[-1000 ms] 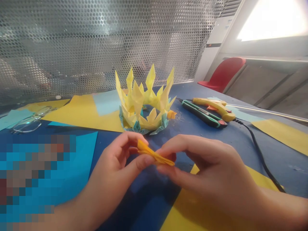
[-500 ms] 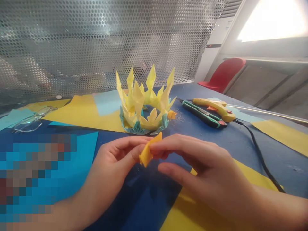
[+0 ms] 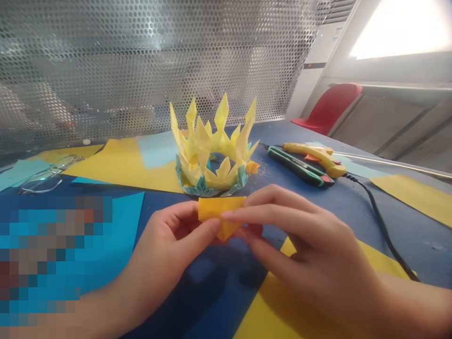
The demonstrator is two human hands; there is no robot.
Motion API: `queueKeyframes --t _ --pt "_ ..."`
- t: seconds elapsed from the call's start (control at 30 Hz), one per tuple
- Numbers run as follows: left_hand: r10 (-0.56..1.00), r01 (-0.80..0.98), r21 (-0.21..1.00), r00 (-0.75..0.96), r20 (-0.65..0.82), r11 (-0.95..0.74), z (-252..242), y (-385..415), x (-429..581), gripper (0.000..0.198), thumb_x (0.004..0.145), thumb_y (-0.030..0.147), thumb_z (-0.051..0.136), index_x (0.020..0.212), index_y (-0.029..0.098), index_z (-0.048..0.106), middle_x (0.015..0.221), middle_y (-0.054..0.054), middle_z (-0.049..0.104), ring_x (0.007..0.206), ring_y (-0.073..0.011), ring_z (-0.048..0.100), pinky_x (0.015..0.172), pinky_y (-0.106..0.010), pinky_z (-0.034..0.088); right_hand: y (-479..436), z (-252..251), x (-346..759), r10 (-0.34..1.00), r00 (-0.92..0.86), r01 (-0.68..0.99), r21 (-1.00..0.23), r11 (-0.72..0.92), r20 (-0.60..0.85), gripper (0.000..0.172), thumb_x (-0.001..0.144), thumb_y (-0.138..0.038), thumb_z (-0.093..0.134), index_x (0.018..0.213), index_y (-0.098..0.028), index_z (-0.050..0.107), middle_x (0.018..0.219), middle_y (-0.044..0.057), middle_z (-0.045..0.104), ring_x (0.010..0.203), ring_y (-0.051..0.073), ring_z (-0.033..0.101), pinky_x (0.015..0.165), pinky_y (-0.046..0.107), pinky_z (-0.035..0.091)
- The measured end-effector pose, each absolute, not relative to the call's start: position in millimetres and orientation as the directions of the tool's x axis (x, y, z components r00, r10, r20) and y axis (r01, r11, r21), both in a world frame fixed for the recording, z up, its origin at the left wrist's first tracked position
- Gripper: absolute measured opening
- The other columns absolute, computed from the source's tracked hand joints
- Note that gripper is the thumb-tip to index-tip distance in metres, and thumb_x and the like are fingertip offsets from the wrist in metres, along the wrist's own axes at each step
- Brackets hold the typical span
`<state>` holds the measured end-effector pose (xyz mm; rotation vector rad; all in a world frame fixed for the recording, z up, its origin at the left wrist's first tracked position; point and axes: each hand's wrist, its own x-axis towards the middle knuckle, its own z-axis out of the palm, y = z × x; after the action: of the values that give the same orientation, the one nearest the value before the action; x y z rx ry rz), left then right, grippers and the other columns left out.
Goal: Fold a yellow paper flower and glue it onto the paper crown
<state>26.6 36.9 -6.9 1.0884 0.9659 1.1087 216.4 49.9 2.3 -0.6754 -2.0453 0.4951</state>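
Between my two hands is a small piece of folded orange-yellow paper, flat along its top edge and narrowing to a point at the bottom. My left hand pinches its left side, thumb in front and fingers behind. My right hand grips the right side, with a fingertip laid on the paper's front face and the thumb low by its edge. Just beyond the hands stands a paper crown with tall yellow points and a blue-green folded base. A small orange folded piece sits at the crown's right side.
A green-and-black utility knife and a yellow glue gun with a black cord lie at right. Yellow sheets, a blue sheet and glasses lie on the table. A perforated metal panel rises behind.
The folded orange-yellow paper has turned from edge-on to face-on, showing its flat top and pointed bottom. My right thumb has come in close to the paper, and the right fingers have shifted on it.
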Motion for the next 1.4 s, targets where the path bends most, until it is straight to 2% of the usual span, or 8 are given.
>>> queueKeyframes --t 0.17,0.3,0.37,0.53,0.8,0.97,1.17,1.4 --pt "0.969 -0.264 0.950 0.223 -0.106 0.165 -5 35 26 0.013 0.080 0.011 0.077 0.072 0.022 0.074 0.071 0.006 0.078 0.072 -0.0085 0.072 0.070 -0.012 0.056 51 0 215 0.725 -0.276 0.317 -0.652 0.689 0.631 0.041 0.079 -0.007 0.071 0.118 -0.020 0.066 0.086 -0.003 0.061 0.075 0.008 0.059 0.074 0.016 0.054" --pt "0.967 -0.226 0.958 0.224 -0.123 0.174 -6 35 25 0.014 0.077 0.023 0.082 0.069 0.021 0.071 0.066 0.006 0.073 0.064 -0.0061 0.065 0.061 -0.008 0.049 53 3 214 0.774 -0.316 0.290 -0.721 0.629 0.548 0.015 0.079 -0.010 0.073 0.089 -0.020 0.070 0.077 -0.005 0.069 0.070 0.006 0.063 0.067 0.011 0.053" --pt "0.965 -0.186 0.969 0.236 -0.118 0.164 -7 35 24 0.012 0.079 0.029 0.082 0.072 0.023 0.074 0.070 0.006 0.074 0.067 -0.0071 0.064 0.062 -0.010 0.049 53 5 214 0.756 -0.339 0.278 -0.708 0.649 0.559 0.011 0.079 -0.009 0.072 0.083 -0.019 0.071 0.076 -0.005 0.072 0.069 0.005 0.065 0.067 0.010 0.053" --pt "0.953 -0.092 0.989 0.292 -0.085 0.116 -8 34 24 0.014 0.087 0.040 0.072 0.087 0.029 0.082 0.083 0.003 0.078 0.081 -0.0133 0.066 0.072 -0.017 0.052 51 5 214 0.723 -0.330 0.270 -0.673 0.688 0.607 0.017 0.082 -0.007 0.070 0.095 -0.016 0.076 0.083 -0.001 0.075 0.069 0.005 0.068 0.066 0.009 0.055" --pt "0.941 0.014 0.999 0.335 -0.039 0.037 -5 29 26 0.016 0.092 0.034 0.067 0.095 0.032 0.083 0.082 0.005 0.078 0.084 -0.0140 0.069 0.076 -0.017 0.053 51 9 213 0.724 -0.361 0.318 -0.652 0.688 0.588 0.009 0.081 -0.010 0.070 0.082 -0.015 0.077 0.069 0.000 0.072 0.059 0.007 0.065 0.053 0.014 0.053" --pt "0.940 -0.016 0.998 0.337 -0.047 0.056 -5 28 27 0.017 0.091 0.035 0.067 0.093 0.032 0.084 0.079 0.005 0.079 0.080 -0.0142 0.069 0.073 -0.017 0.053 49 9 217 0.675 -0.390 0.274 -0.621 0.735 0.626 0.026 0.082 -0.003 0.068 0.097 -0.020 0.078 0.074 -0.001 0.071 0.061 0.007 0.065 0.055 0.014 0.054" --pt "0.942 -0.004 0.998 0.331 -0.055 0.059 -3 33 24 0.023 0.093 0.038 0.064 0.086 0.029 0.085 0.070 0.005 0.074 0.068 -0.0117 0.058 0.062 -0.015 0.048 50 11 225 0.571 -0.523 0.223 -0.545 0.808 0.633 0.033 0.086 -0.001 0.062 0.103 -0.024 0.078 0.085 0.002 0.067 0.070 0.008 0.068 0.067 0.013 0.057" --pt "0.946 -0.258 0.949 0.310 -0.096 0.180 -10 32 20 0.018 0.089 0.043 0.070 0.089 0.033 0.084 0.078 0.006 0.080 0.077 -0.0150 0.070 0.073 -0.018 0.055 50 9 227 0.535 -0.571 0.318 -0.433 0.844 0.623 0.028 0.092 -0.006 0.059 0.107 -0.023 0.076 0.091 0.004 0.066 0.074 0.008 0.067 0.069 0.012 0.056"
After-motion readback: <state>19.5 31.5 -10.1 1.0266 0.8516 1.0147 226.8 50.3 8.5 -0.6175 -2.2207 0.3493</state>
